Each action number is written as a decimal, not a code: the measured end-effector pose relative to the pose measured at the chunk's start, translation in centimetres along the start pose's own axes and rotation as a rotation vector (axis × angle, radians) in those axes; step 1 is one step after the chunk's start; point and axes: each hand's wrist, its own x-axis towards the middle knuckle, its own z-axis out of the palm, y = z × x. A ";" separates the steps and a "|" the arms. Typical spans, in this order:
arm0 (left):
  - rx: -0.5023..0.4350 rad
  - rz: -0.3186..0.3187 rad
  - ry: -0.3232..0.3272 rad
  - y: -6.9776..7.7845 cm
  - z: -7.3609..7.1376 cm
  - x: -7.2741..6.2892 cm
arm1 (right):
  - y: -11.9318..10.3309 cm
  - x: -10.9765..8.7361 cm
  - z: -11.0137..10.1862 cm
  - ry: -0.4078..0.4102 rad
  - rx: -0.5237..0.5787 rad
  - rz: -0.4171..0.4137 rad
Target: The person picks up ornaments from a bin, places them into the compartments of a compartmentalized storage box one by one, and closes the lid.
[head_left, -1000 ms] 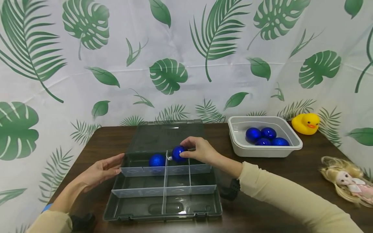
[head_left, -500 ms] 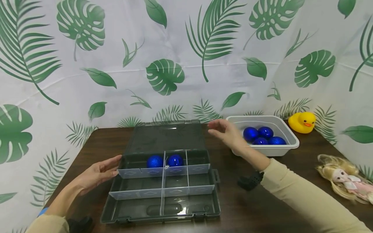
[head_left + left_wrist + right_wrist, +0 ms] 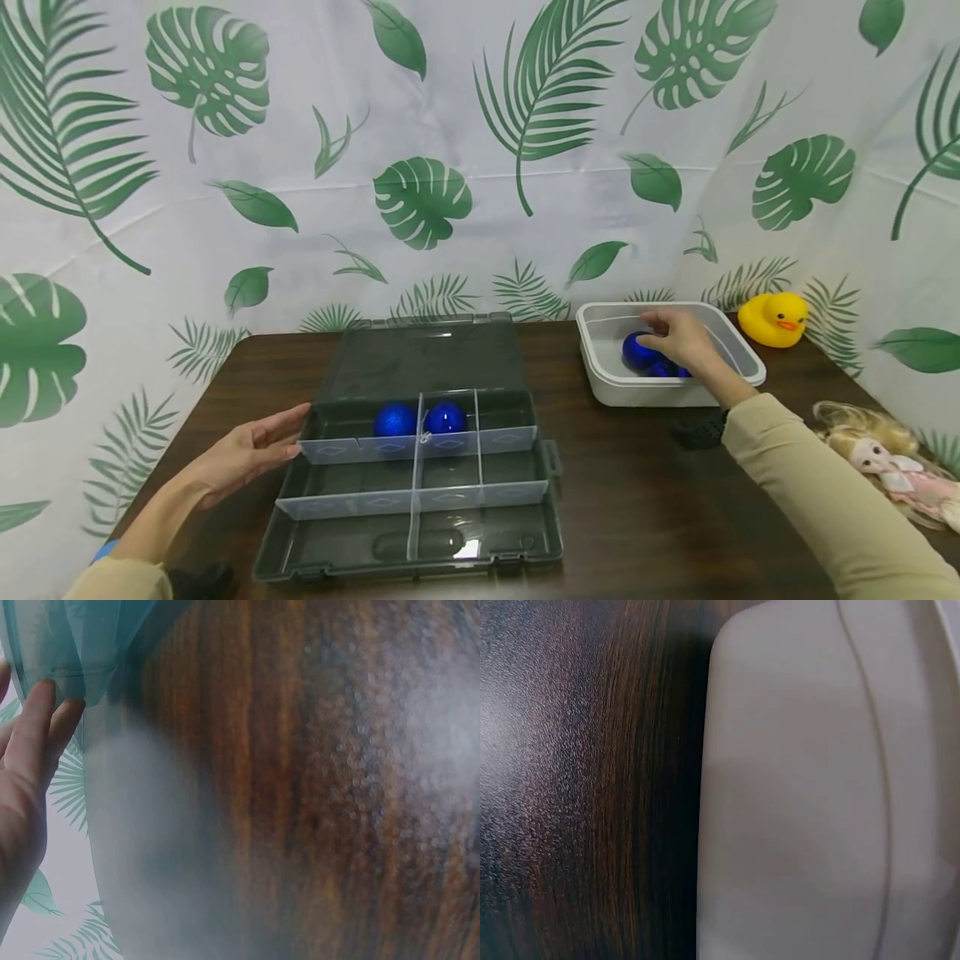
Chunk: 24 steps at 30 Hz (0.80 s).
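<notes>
In the head view my right hand (image 3: 681, 340) reaches into a white plastic tub (image 3: 622, 390), its thumb and fingers apart just over the blue Christmas baubles (image 3: 637, 352). It partly hides several of them. My left hand (image 3: 247, 450) lies with fingers extended at the left side of a dark see-through compartment box (image 3: 345, 537), whose lid (image 3: 427, 358) is laid back. Its fingertips touch the box edge, also in the left wrist view. A glittery blue bauble (image 3: 395, 421) sits in the back left compartment, and a shiny blue bauble (image 3: 446, 419) in the back middle one.
A yellow rubber duck (image 3: 772, 321) stands right of the tub. A blond doll (image 3: 885, 462) lies at the table's right side. The dark wooden table (image 3: 622, 500) backs onto a leaf-patterned cloth (image 3: 315, 267). The tub wall (image 3: 795, 795) fills much of the right wrist view.
My right hand let go of the shiny bauble in the back middle compartment, then moved right, into the white tub. My left hand stayed at the box's side.
</notes>
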 end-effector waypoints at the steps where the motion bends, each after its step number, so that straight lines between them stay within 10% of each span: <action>1: 0.001 0.001 -0.001 0.0 0.0 0.0 | 0.1 0.0 0.0 -0.018 -0.023 0.001; 14: -0.024 -0.007 0.021 0.0 0.1 0.1 | -0.1 0.7 0.6 -0.108 -0.120 -0.050; 24: -0.037 -0.025 0.023 0.0 0.0 0.1 | -3.6 -0.8 -0.6 0.034 0.157 -0.046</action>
